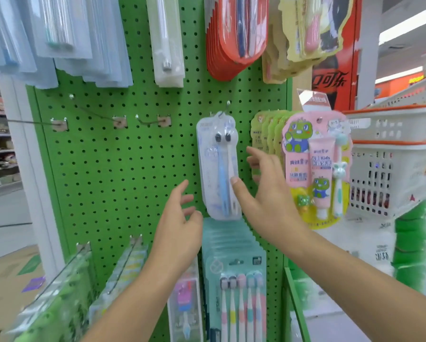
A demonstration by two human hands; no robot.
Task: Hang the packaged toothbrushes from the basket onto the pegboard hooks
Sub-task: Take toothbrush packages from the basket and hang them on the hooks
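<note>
A clear blister pack with a blue and a white toothbrush (218, 166) hangs from a metal hook (228, 106) on the green pegboard (123, 174). My right hand (263, 191) is just right of the pack, fingers spread, thumb tip touching its lower right edge. My left hand (179, 228) hovers below and left of the pack, fingers relaxed, holding nothing. A white basket with an orange rim (399, 154) stands at the right; its contents are hard to make out.
Three bare hooks (96, 114) jut from the pegboard to the left. Pink and green kids' toothbrush sets (315, 166) hang to the right, a teal multi-pack (236, 280) below, red and clear packs (234, 38) above. Two long hooks with packs stick out at lower left.
</note>
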